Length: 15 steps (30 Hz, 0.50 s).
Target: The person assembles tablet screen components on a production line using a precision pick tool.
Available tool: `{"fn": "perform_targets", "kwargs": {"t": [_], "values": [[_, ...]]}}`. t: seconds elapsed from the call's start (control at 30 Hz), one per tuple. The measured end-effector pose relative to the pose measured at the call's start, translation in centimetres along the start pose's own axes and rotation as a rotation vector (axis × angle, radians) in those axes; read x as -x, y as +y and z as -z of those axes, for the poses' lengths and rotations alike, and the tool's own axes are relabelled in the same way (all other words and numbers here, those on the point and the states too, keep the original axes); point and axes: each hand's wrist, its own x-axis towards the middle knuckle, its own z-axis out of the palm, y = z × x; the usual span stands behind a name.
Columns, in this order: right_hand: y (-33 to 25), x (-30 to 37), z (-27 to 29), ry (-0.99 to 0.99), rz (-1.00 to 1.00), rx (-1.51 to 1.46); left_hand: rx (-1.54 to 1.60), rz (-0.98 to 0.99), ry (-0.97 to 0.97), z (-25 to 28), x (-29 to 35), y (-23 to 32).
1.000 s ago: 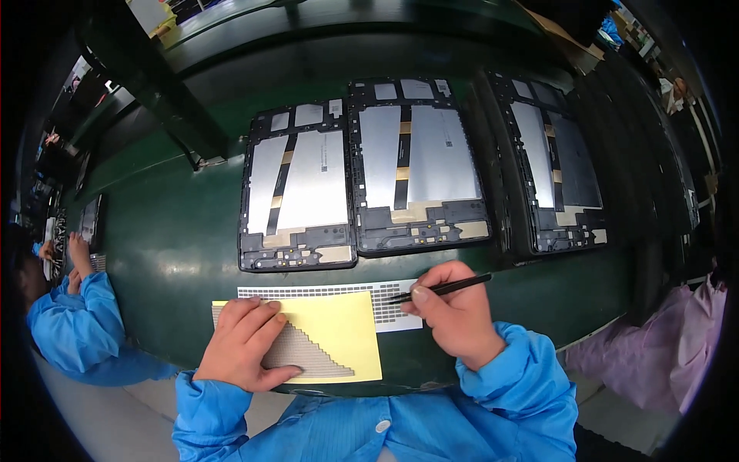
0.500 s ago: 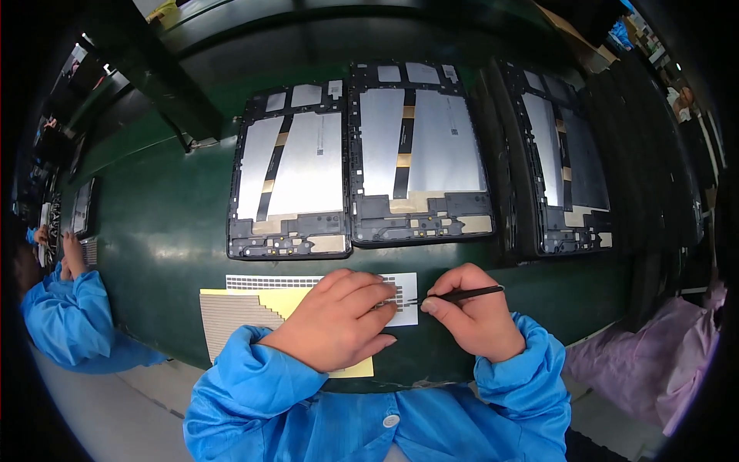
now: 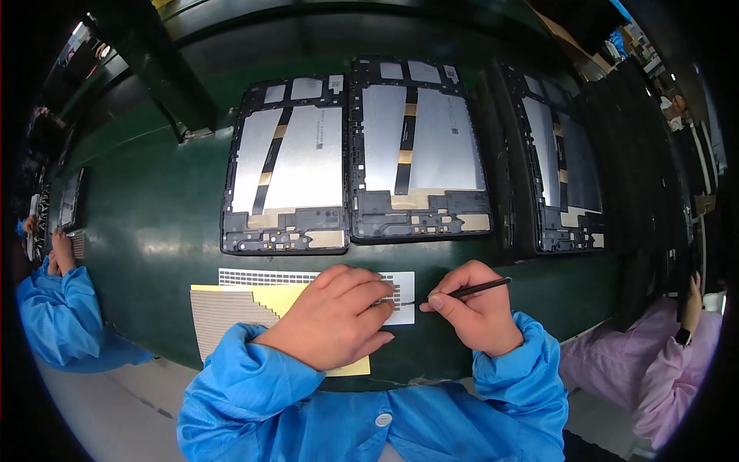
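Observation:
My left hand [image 3: 335,319] rests palm down with slightly bent fingers, pressing on a white sheet [image 3: 406,286] with rows of small dark stickers. In my right hand [image 3: 481,316] a pair of dark tweezers [image 3: 485,286] is pinched; the tips reach the sheet's right part, beside my left fingertips. Whether a sticker is between the tips is too small to tell. Beneath the white sheet lie a yellow sheet [image 3: 350,367] and a grey-brown sheet of narrow strips [image 3: 219,319], both partly covered by my left hand and sleeve.
Beyond my hands, two opened tablet housings [image 3: 308,165] [image 3: 423,146] lie side by side on the green table [image 3: 154,223]. A third housing [image 3: 543,154] tops a dark stack at right. Co-workers sit either side, in a blue sleeve [image 3: 61,308] and a pink sleeve [image 3: 616,354].
The tweezers' back end has tipped up slightly, and their tips remain by the sheet's right part. My left hand stays put. At right, the pink-sleeved person's hand has come into view.

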Motion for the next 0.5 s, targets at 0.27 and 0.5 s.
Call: {"fn": "perform_targets", "kwargs": {"t": [0.27, 0.5], "values": [[-0.37, 0.44, -0.46, -0.038, 0.122, 0.223, 0.033, -0.020, 0.033, -0.31, 0.14, -0.14], [0.08, 0.35, -0.08, -0.028, 0.188, 0.274, 0.013, -0.025, 0.015, -0.25, -0.01, -0.38]]}}
